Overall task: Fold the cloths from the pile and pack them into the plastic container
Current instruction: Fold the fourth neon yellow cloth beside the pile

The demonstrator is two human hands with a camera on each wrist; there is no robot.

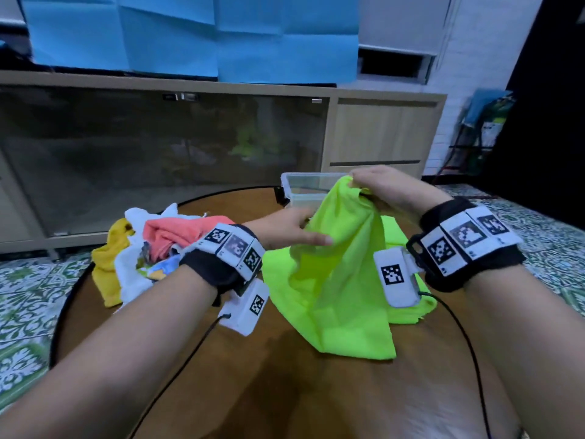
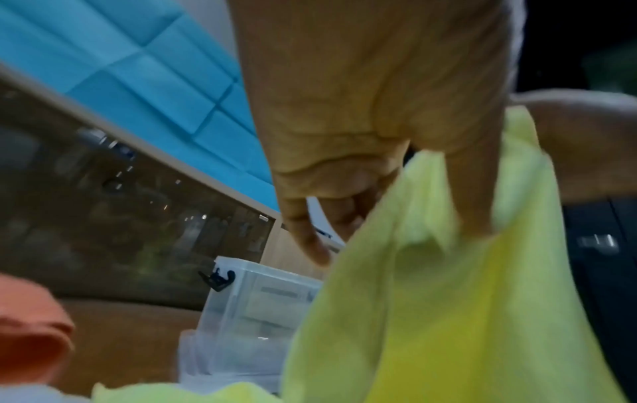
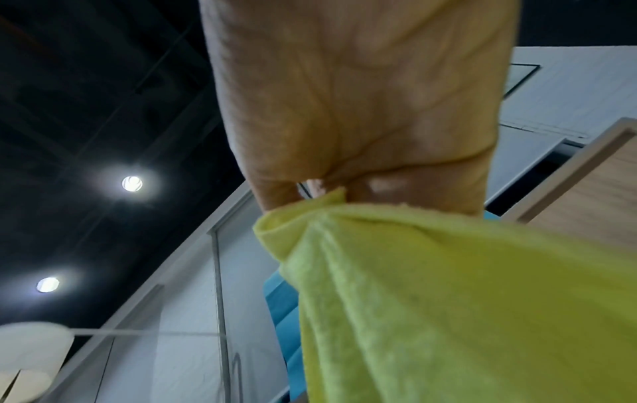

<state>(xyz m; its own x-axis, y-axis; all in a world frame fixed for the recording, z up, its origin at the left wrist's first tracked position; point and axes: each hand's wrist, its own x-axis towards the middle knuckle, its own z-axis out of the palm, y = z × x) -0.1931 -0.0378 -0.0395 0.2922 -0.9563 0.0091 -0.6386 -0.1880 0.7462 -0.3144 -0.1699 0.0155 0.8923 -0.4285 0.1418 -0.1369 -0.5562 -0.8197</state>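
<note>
We note our right hand (image 1: 376,182) pinching the green cloth (image 1: 342,280) by a corner above the counter (image 1: 285,391), before the plastic container (image 1: 304,188). Our left hand (image 1: 285,228), fingers loose, should take the matching corner, keeping edges level.

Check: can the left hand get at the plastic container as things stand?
Probably not directly: the left hand is touching the green cloth, which hangs in front of the container. Its left side looks open.
</note>
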